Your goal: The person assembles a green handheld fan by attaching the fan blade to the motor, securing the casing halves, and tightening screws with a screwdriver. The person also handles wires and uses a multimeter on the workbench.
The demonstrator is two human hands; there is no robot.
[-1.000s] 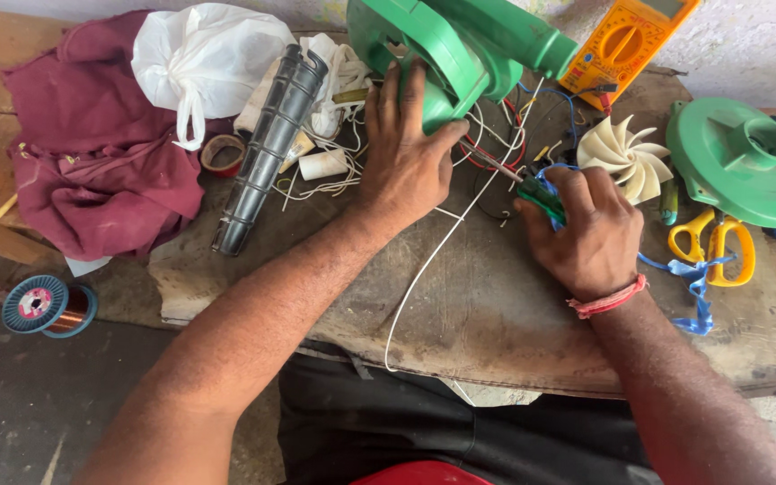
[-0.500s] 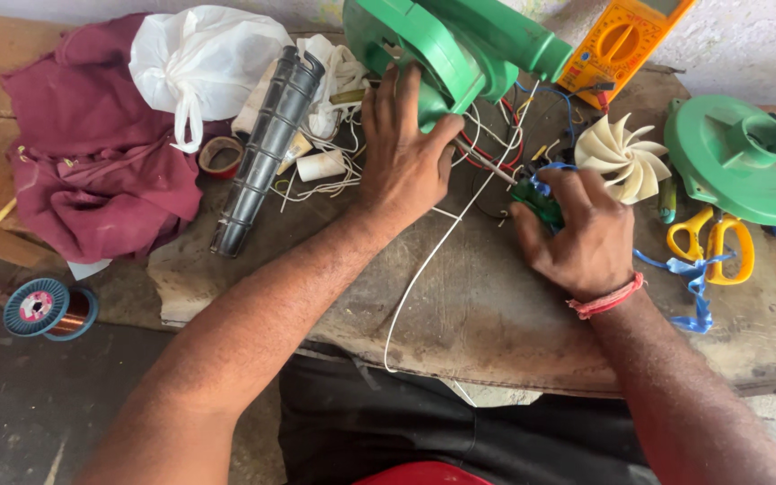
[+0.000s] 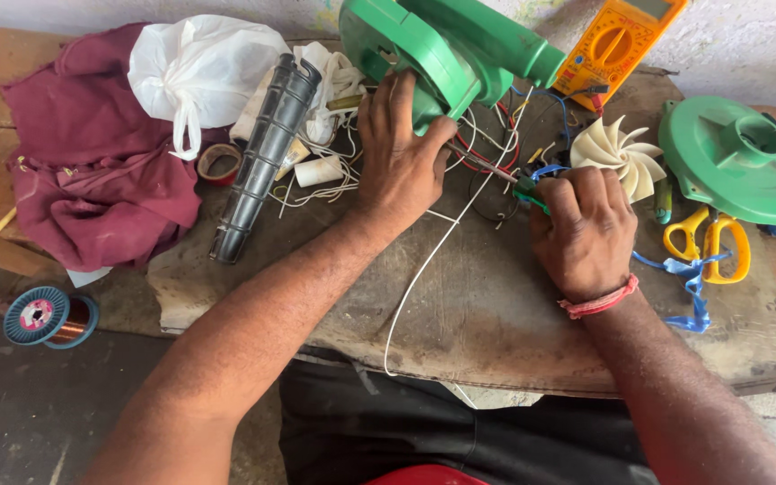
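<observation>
From the head view, your left hand (image 3: 403, 166) rests with fingers spread on the green blower housing (image 3: 442, 54), which is cut off at the top edge. Just right of that housing, your right hand (image 3: 583, 232) is closed on a small green-handled tool (image 3: 525, 190), mostly hidden under your fingers; its tip meets the tangled wires (image 3: 487, 153). Further right lie a cream fan wheel (image 3: 615, 151) and a green cover (image 3: 738, 162). Left of the housing sits a knotted white plastic bag (image 3: 195, 72) on the tabletop (image 3: 496, 305).
</observation>
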